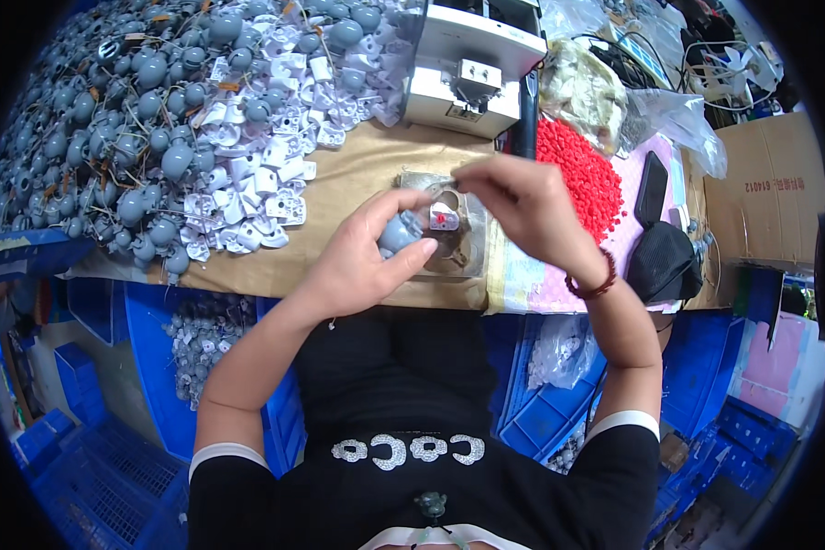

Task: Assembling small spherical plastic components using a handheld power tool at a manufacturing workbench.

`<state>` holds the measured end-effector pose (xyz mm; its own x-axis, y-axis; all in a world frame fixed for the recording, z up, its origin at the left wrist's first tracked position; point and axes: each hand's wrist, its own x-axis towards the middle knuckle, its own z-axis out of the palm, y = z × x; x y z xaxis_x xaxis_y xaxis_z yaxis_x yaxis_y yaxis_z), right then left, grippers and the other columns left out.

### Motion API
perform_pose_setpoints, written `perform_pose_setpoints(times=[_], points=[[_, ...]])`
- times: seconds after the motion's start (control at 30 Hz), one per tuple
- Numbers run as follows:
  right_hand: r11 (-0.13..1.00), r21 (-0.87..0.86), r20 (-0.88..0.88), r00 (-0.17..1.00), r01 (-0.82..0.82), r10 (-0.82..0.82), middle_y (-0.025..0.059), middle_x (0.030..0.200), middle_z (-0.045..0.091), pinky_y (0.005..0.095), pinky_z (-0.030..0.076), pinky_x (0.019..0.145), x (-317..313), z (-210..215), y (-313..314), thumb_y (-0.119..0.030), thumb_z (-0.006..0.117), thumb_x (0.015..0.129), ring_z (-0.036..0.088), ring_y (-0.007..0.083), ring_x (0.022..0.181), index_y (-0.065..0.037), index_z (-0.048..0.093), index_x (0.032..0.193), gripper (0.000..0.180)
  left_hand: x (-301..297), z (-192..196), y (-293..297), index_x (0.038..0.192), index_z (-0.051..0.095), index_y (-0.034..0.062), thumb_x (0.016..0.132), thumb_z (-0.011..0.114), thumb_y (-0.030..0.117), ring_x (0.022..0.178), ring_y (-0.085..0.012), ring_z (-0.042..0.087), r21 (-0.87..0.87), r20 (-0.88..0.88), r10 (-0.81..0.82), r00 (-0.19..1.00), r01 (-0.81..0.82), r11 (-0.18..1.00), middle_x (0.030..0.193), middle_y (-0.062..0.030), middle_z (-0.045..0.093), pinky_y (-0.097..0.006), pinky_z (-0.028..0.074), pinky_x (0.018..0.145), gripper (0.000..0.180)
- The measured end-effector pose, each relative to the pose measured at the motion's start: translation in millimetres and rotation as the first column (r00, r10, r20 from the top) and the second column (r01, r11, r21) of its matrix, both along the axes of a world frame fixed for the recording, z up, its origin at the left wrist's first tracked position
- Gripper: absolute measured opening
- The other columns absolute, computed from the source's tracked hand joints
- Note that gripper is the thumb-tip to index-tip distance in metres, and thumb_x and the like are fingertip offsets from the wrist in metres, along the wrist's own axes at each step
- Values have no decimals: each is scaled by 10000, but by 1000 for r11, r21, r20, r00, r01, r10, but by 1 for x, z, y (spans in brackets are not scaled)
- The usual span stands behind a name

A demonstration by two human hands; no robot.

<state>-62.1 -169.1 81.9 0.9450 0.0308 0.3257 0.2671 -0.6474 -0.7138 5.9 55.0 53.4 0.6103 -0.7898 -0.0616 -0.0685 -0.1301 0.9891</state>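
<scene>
My left hand [357, 252] is closed round a grey rounded plastic part [400, 236], thumb and forefinger on its sides. Just right of it, a small white plastic piece [444, 218] with a red bit [442, 219] at its middle sits in a clear fixture plate [472, 261] with round cut-outs. Above that plate's right side is my right hand [527, 206], its fingertips pinched together near the plate's upper edge. Motion blurs those fingertips, and what lies between them cannot be made out.
Grey rounded parts [137, 137] with wires heap at the left, beside a pile of white plastic pieces [266, 174]. A white machine [467, 78] stands at the back. At the right lie small red parts [582, 174], a black phone-like slab [651, 188] and a black pouch [662, 261]. Blue crates [160, 367] stand below.
</scene>
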Motion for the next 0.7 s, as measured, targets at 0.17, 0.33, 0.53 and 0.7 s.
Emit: perform_pose_setpoints(times=[0.17, 0.33, 0.53, 0.7], points=[[950, -308, 138, 990, 41, 1, 85, 845, 654, 354, 538, 604, -31, -63, -4, 19, 720, 789, 662, 260, 727, -53, 719, 999, 221, -27, -43, -4, 1100, 631, 32, 823, 732, 82, 987, -252, 564, 108, 426, 112, 898, -173, 979, 1042, -110, 547, -348, 463, 886, 300], [907, -420, 203, 977, 33, 59, 59, 875, 631, 340, 528, 601, -33, -83, -1, -62, 696, 749, 643, 225, 758, -64, 704, 1025, 276, -38, -48, -8, 1037, 630, 60, 769, 740, 69, 1007, -325, 503, 100, 554, 89, 828, -172, 980, 1050, -126, 512, -422, 452, 870, 289], [851, -525, 116, 987, -32, 109, 71, 926, 624, 338, 526, 601, -33, -74, 1, -55, 680, 725, 619, 221, 773, -40, 696, 1079, 355, -39, -45, -10, 1037, 641, 45, 752, 730, 39, 985, -327, 510, 135, 619, 56, 783, -177, 975, 1028, -133, 526, -416, 448, 861, 298], [770, -632, 18, 991, -92, 133, 75, 877, 544, 336, 521, 659, -32, -63, 8, -108, 626, 749, 581, 211, 828, -29, 650, 999, 264, -37, -46, -12, 1114, 639, 53, 740, 709, 16, 1061, -346, 513, 227, 700, -22, 714, -193, 954, 1129, -143, 553, -436, 446, 914, 382]])
